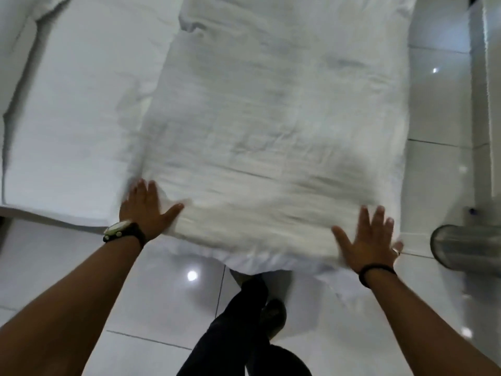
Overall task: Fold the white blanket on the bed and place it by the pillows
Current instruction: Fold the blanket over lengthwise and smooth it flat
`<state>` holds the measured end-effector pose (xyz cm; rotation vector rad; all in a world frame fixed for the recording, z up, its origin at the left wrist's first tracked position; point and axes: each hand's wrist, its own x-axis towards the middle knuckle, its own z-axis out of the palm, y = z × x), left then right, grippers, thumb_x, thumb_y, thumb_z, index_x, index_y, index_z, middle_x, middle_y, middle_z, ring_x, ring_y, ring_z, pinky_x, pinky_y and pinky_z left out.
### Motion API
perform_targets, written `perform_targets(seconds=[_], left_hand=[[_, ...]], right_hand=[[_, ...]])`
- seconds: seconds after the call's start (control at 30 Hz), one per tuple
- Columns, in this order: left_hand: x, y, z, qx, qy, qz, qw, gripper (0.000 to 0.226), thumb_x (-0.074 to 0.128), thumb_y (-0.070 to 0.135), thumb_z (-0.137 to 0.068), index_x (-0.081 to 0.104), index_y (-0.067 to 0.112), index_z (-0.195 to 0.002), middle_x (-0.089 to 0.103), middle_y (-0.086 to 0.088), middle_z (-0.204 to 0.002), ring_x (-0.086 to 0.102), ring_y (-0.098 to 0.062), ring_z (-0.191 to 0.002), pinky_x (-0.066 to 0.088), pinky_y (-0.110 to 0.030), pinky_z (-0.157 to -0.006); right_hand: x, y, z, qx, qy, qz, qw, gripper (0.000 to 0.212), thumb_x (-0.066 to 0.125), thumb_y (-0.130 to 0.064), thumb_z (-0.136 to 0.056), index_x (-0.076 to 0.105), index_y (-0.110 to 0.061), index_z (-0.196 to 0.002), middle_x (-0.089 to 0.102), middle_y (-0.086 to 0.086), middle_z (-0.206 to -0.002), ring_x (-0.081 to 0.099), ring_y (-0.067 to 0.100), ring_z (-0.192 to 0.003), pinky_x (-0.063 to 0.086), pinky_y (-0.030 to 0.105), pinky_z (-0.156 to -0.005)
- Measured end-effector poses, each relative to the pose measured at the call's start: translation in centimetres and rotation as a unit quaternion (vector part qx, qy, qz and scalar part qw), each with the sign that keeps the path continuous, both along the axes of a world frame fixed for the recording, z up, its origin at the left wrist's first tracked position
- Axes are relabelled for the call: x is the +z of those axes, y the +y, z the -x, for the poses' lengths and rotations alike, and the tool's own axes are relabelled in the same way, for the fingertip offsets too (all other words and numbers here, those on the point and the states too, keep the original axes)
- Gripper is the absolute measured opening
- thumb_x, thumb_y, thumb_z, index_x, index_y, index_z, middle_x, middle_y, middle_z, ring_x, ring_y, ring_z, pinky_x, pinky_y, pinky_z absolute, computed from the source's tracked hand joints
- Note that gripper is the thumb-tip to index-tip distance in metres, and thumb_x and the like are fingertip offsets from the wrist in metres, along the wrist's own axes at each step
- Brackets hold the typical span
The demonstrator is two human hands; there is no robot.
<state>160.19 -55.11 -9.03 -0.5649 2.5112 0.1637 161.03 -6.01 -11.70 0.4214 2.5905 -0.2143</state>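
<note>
The white blanket [271, 126] lies as a long folded strip along the right side of the bed [67, 131], its near end hanging a little over the foot edge. My left hand [146, 207], with a watch on the wrist, presses flat on the blanket's near left corner, fingers spread. My right hand [371, 237], with a dark band on the wrist, presses flat on the near right corner, fingers spread. A white pillow [24, 20] shows at the far left top.
Glossy white floor tiles [135, 294] surround the bed's foot. A round metal bin [466, 248] stands at the right, beside a white wall or door frame [488, 104]. My dark trousers and shoe [257, 316] are below the blanket's edge.
</note>
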Motion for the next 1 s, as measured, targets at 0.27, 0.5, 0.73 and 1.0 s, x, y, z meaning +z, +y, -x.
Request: perform_targets(seconds=[0.27,0.5,0.73,1.0], left_hand=[[1.3,-5.6,-2.3,0.282,0.034,-0.156,0.946,0.134,0.076,0.085,-0.030,0.049,0.010,-0.137,0.056,-0.018,-0.135,0.055,-0.037,-0.120,0.046,-0.051,-0.102],[0.6,-4.1,-4.9,0.292,0.202,-0.206,0.912,0.035,0.065,0.040,-0.080,0.064,0.009,-0.097,0.068,-0.018,-0.100,0.063,-0.036,-0.089,0.051,-0.041,-0.076],[-0.8,-5.7,-8.0,0.362,0.060,-0.419,0.831,0.035,0.076,0.034,-0.081,0.065,0.020,-0.111,0.074,-0.009,-0.100,0.070,-0.028,-0.092,0.056,-0.045,-0.082],[-0.6,-7.7,-9.3,0.345,0.076,-0.298,0.887,0.035,0.065,0.017,-0.079,0.059,-0.002,-0.108,0.057,-0.013,-0.073,0.050,-0.027,-0.063,0.042,-0.034,-0.060]], right_hand=[[-0.7,0.7,-6.4,-0.486,0.072,0.334,0.804,0.116,0.080,-0.071,-0.049,0.041,-0.008,-0.138,0.052,0.006,-0.129,0.050,0.028,-0.112,0.042,0.041,-0.096],[-4.5,3.0,-4.6,-0.543,0.148,0.361,0.744,0.119,0.079,-0.080,-0.038,0.049,-0.018,-0.136,0.058,-0.004,-0.125,0.058,0.022,-0.111,0.042,0.040,-0.105],[-4.1,-0.1,-10.0,-0.576,0.058,0.391,0.715,0.108,0.076,-0.083,-0.041,0.060,-0.019,-0.126,0.069,0.004,-0.115,0.066,0.029,-0.102,0.049,0.048,-0.097],[2.0,-3.8,-11.7,-0.549,0.082,0.434,0.710,0.105,0.092,-0.056,-0.024,0.068,-0.007,-0.114,0.074,0.009,-0.105,0.070,0.026,-0.096,0.053,0.034,-0.084]])
